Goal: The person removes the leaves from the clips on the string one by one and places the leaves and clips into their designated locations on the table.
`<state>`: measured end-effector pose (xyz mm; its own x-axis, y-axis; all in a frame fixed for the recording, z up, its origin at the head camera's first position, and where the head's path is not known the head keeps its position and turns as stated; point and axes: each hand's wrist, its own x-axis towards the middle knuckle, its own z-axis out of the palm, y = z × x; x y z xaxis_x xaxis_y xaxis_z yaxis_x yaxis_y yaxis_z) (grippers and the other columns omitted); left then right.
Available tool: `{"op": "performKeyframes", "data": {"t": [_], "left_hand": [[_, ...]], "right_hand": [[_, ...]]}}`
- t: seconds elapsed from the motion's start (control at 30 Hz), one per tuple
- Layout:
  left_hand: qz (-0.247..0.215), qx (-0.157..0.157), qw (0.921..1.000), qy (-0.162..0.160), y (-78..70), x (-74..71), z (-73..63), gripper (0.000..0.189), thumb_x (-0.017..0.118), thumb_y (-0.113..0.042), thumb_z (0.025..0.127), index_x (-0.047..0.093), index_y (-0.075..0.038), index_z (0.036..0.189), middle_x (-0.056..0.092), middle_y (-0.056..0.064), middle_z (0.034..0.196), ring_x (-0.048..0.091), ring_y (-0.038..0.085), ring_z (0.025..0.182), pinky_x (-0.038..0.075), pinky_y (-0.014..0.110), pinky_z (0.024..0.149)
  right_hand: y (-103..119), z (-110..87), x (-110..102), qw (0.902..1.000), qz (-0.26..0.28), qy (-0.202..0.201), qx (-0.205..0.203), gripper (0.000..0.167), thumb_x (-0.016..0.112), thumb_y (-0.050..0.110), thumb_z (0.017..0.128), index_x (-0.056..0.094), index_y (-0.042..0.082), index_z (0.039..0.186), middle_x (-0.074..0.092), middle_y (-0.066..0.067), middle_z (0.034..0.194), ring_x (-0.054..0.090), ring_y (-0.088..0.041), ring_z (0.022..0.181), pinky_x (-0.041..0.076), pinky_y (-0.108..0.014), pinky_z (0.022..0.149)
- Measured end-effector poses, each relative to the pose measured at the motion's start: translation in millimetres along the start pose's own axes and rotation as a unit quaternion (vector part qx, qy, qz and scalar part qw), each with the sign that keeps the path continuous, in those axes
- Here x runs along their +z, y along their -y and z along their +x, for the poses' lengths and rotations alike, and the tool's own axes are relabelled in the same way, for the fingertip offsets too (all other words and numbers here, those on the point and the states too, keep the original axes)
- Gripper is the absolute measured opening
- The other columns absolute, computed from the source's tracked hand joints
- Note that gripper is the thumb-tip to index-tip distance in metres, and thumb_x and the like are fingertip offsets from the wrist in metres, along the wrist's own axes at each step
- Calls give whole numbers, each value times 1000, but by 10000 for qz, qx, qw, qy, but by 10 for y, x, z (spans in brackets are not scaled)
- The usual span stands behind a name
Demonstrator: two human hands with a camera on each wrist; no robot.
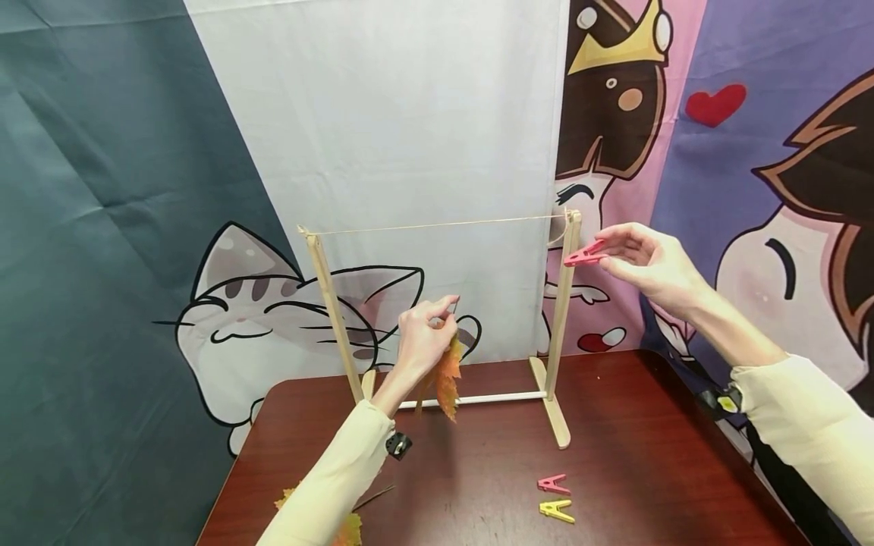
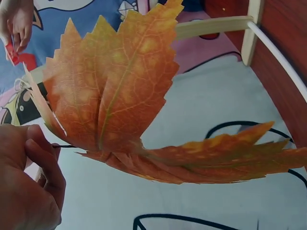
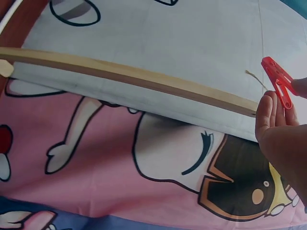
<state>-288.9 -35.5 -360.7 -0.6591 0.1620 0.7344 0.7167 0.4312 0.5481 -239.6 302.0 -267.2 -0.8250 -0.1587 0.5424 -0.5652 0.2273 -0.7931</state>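
Note:
My left hand (image 1: 425,334) pinches the thin dark stem of an orange-yellow maple leaf (image 2: 115,96); in the head view the leaf hangs below the fingers, under the string. Beside the right post of a wooden stand (image 1: 564,303), my right hand (image 1: 652,265) holds a red clothespin (image 3: 278,81) between thumb and fingers. A thin string (image 1: 437,225) runs between the tops of the two posts, and its loose end dangles near the right one. Both hands are a little below the string's height, and neither touches it.
On the brown table (image 1: 492,470) lie a pink clothespin (image 1: 553,484) and a yellow clothespin (image 1: 556,510), at the front right. More leaves (image 1: 350,529) lie at the front left, partly hidden by the left sleeve. A white bar (image 1: 501,397) joins the stand's feet. Behind hangs a printed cloth (image 1: 410,114).

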Motion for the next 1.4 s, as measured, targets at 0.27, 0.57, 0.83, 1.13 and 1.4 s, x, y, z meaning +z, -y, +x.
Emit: {"op": "performKeyframes", "data": {"t": [0.27,0.57,0.83,1.13,1.4], "left_hand": [[360,148,9992,50,136,-164,-170,32,69,5,77,79,-6,106,70,1,75,58,12,55,45,27,55],[743,377,9965,56,268,-345,-410,33,72,5,73,80,-7,103,69,2,74,57,17,59,44,33,54],[1243,408,9909,307,360,-549,-668,35,74,7,73,80,-10,103,61,-1,68,44,10,56,38,29,48],[1727,222,9808,878,443,-779,-989,42,76,7,73,79,-14,109,58,-2,71,41,7,55,37,25,49],[1978,52,9735,1146,518,-941,-1209,44,77,7,71,79,-15,108,60,-2,75,40,9,56,37,25,50]], "right_hand": [[-174,-165,55,9928,1151,302,-109,37,58,-25,84,59,-7,116,70,-9,107,69,-15,96,53,-20,82],[-372,-458,132,9877,1440,595,-105,37,57,-28,83,56,-12,117,71,-10,110,70,-16,99,53,-24,85],[-568,-760,260,9895,1355,483,130,38,58,-29,81,51,-17,116,70,-12,110,70,-17,100,54,-25,84],[-758,-1095,411,9902,1111,647,542,36,63,-20,85,52,-12,119,70,-12,114,68,-16,105,55,-27,83],[-908,-1342,513,9917,751,577,873,36,66,-14,87,53,-11,121,70,-13,116,68,-16,107,55,-28,83]]}}
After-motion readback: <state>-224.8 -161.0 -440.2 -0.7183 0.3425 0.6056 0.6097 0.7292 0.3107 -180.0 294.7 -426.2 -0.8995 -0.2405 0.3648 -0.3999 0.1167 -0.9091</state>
